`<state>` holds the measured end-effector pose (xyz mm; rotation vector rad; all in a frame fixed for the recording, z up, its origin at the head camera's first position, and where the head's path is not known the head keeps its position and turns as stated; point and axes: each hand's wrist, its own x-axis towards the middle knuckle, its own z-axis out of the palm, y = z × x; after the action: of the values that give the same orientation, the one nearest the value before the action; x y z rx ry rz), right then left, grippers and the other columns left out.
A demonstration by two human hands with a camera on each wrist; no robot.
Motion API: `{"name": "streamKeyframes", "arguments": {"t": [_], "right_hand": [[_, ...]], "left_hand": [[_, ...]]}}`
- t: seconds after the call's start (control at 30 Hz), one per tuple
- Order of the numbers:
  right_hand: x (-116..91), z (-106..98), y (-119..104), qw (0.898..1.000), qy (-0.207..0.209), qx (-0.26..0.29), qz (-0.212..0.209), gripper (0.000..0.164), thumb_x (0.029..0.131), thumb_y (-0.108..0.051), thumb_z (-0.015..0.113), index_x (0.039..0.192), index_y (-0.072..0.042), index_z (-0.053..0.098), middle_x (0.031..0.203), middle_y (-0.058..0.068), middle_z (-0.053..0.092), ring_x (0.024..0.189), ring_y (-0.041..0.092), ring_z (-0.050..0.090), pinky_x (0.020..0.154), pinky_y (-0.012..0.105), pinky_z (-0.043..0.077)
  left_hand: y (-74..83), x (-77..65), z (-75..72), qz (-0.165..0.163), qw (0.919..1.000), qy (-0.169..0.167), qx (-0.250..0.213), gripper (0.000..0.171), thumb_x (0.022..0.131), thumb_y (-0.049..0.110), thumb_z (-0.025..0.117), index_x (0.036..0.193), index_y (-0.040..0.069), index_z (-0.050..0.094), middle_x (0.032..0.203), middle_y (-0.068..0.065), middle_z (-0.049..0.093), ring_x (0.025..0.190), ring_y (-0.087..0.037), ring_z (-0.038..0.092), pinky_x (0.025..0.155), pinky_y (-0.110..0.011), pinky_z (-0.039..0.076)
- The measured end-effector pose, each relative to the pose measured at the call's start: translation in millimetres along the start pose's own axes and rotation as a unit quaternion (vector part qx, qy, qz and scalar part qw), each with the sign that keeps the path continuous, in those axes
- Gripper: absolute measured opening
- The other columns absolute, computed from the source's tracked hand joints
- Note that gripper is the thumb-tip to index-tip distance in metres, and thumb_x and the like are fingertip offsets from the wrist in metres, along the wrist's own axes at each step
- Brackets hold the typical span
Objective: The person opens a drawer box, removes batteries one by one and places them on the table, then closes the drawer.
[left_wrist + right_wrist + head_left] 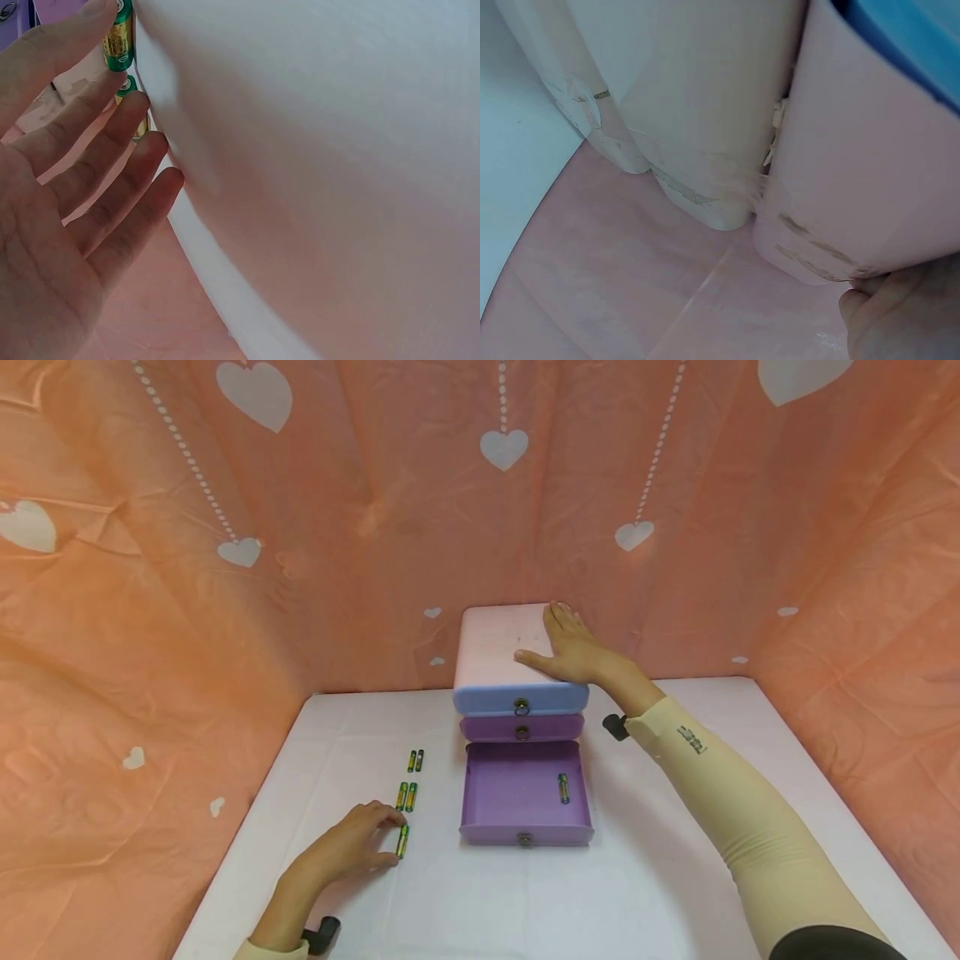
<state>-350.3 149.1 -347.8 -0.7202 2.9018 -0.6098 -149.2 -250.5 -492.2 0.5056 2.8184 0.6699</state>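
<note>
On the white table, my left hand has its thumb and index finger at the two ends of a green-and-gold battery, pinching it lengthwise. The left wrist view shows this battery at the fingertips, with the other fingers spread. My right hand rests with fingers extended on the pink top of a small drawer cabinet. Its bottom purple drawer is pulled out, and one battery lies inside on the right. In the right wrist view, part of the hand touches the cabinet's edge.
Beyond the left hand lie a pair of batteries and, farther back, another pair. The middle purple drawer and blue top drawer are stacked above the pulled-out one. An orange cloth with hearts hangs behind the table.
</note>
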Motion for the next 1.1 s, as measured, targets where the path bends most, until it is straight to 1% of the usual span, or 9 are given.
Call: {"name": "streamKeyframes", "arguments": {"t": [0.13,0.33,0.53,0.7,0.77,0.87,1.0,1.1], "right_hand": [[0,0,1,1.000,-0.002,0.002,0.003,0.111,0.104,-0.070,0.047,0.167,0.005,-0.006,0.176,0.025,-0.014,0.164,0.038,-0.016,0.133,0.048,-0.009],[0,0,1,1.000,-0.004,0.005,0.002,0.112,0.104,-0.071,0.046,0.167,0.005,-0.007,0.176,0.024,-0.014,0.164,0.038,-0.016,0.133,0.048,-0.010],[-1,-1,1,1.000,-0.004,0.003,0.001,0.111,0.105,-0.069,0.047,0.167,0.006,-0.006,0.176,0.025,-0.013,0.164,0.038,-0.015,0.133,0.049,-0.009],[-1,-2,0,1.000,0.000,0.002,-0.002,0.111,0.104,-0.068,0.049,0.167,0.007,-0.005,0.176,0.026,-0.013,0.164,0.038,-0.015,0.133,0.049,-0.009],[0,-2,0,1.000,0.001,0.000,-0.002,0.111,0.104,-0.068,0.049,0.167,0.007,-0.005,0.176,0.026,-0.012,0.164,0.038,-0.015,0.133,0.049,-0.009],[0,-1,0,1.000,0.001,-0.001,-0.002,0.111,0.105,-0.067,0.050,0.166,0.008,-0.005,0.176,0.027,-0.012,0.164,0.038,-0.014,0.133,0.049,-0.008],[0,-2,0,1.000,0.003,0.000,-0.002,0.110,0.105,-0.066,0.050,0.166,0.009,-0.003,0.176,0.028,-0.011,0.164,0.039,-0.013,0.133,0.049,-0.007],[0,-2,-1,1.000,0.002,0.001,-0.002,0.110,0.105,-0.066,0.050,0.166,0.009,-0.003,0.176,0.028,-0.011,0.164,0.039,-0.013,0.133,0.049,-0.007]], "left_hand": [[0.4,-1.1,-1.5,0.014,0.9999,0.004,0.006,0.049,0.079,0.019,0.096,0.121,0.014,0.071,0.118,0.003,0.067,0.116,-0.027,0.061,0.106,-0.054,0.052],[1.8,-2.5,-3.6,0.018,0.9998,-0.001,0.001,0.050,0.080,0.021,0.096,0.122,0.012,0.071,0.118,0.003,0.067,0.115,-0.027,0.063,0.106,-0.055,0.053],[5.7,-3.0,-8.2,0.037,0.9993,0.007,0.002,0.049,0.086,0.023,0.093,0.126,0.009,0.068,0.116,0.003,0.066,0.110,-0.024,0.066,0.100,-0.048,0.057],[15.5,-1.2,-12.8,0.036,0.9989,0.031,-0.004,0.043,0.089,0.023,0.090,0.124,0.011,0.069,0.117,0.001,0.068,0.109,-0.025,0.067,0.093,-0.045,0.059],[20.1,0.5,-14.3,0.036,0.9984,0.043,-0.003,0.042,0.091,0.024,0.088,0.126,0.012,0.069,0.118,-0.001,0.068,0.110,-0.025,0.067,0.092,-0.045,0.059],[27.3,4.8,-14.8,0.037,0.9980,0.052,-0.005,0.042,0.093,0.024,0.086,0.130,0.011,0.069,0.123,-0.003,0.068,0.114,-0.027,0.067,0.096,-0.048,0.058],[38.3,11.9,-13.9,0.033,0.9977,0.056,-0.019,0.043,0.097,0.026,0.083,0.134,0.011,0.068,0.132,-0.001,0.067,0.123,-0.027,0.065,0.104,-0.052,0.055],[47.6,16.7,-12.7,0.038,0.9970,0.062,-0.025,0.043,0.098,0.027,0.082,0.136,0.012,0.067,0.136,0.002,0.065,0.126,-0.026,0.064,0.105,-0.053,0.055]]}}
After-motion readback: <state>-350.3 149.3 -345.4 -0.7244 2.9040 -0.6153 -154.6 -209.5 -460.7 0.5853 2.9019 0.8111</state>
